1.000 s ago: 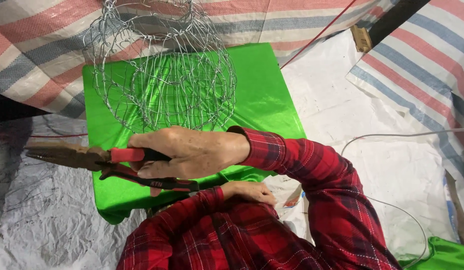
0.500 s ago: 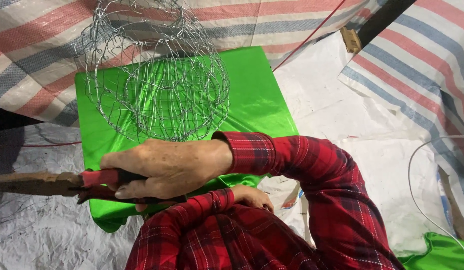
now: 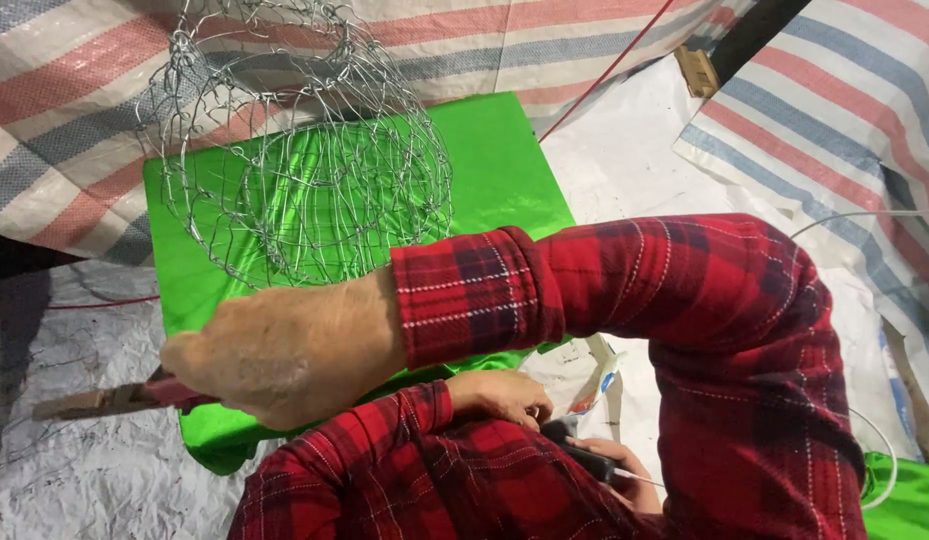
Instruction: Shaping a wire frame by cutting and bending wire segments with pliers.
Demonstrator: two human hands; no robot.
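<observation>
My right hand [image 3: 285, 350] reaches across to the left, close to the camera. It is closed around the red grips of long metal shears [image 3: 115, 398], whose rusty blades point left over the grey sheet. My left hand [image 3: 500, 395] lies low by my lap with its fingers curled at the end of a dark-handled tool [image 3: 585, 458]. My red plaid sleeve partly hides that tool. A round wire-mesh basket frame [image 3: 295, 150] stands on a bright green sheet [image 3: 505, 170] beyond my right hand, apart from both hands.
Striped red, white and blue tarpaulin [image 3: 75, 120] covers the ground at the back and right. A crinkled grey sheet [image 3: 75, 480] lies at the left, and a thin red cord [image 3: 610, 70] and a white cable [image 3: 855, 215] cross the floor. More green sheet [image 3: 910, 500] shows at the bottom right.
My right hand has carried the shears leftward and up toward the camera, so it looks much larger. The left hand has stayed by my lap, and the dark tool now shows.
</observation>
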